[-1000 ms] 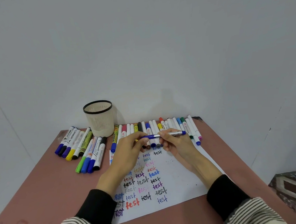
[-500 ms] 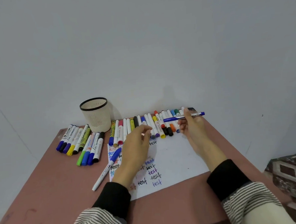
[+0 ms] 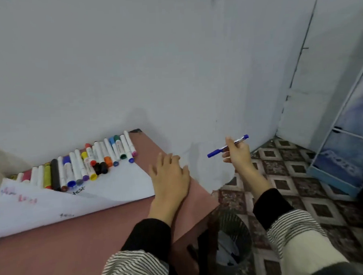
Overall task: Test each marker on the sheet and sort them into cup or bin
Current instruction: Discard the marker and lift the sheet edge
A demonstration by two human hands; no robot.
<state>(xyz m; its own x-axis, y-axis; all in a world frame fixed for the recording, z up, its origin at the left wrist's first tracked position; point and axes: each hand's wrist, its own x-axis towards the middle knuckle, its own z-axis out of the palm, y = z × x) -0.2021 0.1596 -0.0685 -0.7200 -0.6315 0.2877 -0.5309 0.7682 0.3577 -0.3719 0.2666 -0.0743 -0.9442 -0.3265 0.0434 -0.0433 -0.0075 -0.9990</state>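
Evidently the slim blue-capped marker with a white barrel (image 3: pixel 227 146) is on its way out: the right hand (image 3: pixel 236 153) holds it off the side of the table, over the patterned tile floor, with fingers and thumb curled around the barrel and the marker lying nearly level. Below and nearer the person stands the dark mesh waste bin (image 3: pixel 234 246), tucked against the table's corner and already holding some scraps, so the judgement is that this marker is bound for the bin. It is not yet above the opening; the hand would need to come back and down before letting go.

Meanwhile the left hand (image 3: pixel 170 175) rests flat on the reddish-brown table (image 3: pixel 56 249) near its right edge, fingers straight and slightly spread, holding nothing, probably to steady the lean. Just beside it lies the white test sheet (image 3: pixel 116 189), with the row of assorted markers (image 3: pixel 83 165) along its far edge.
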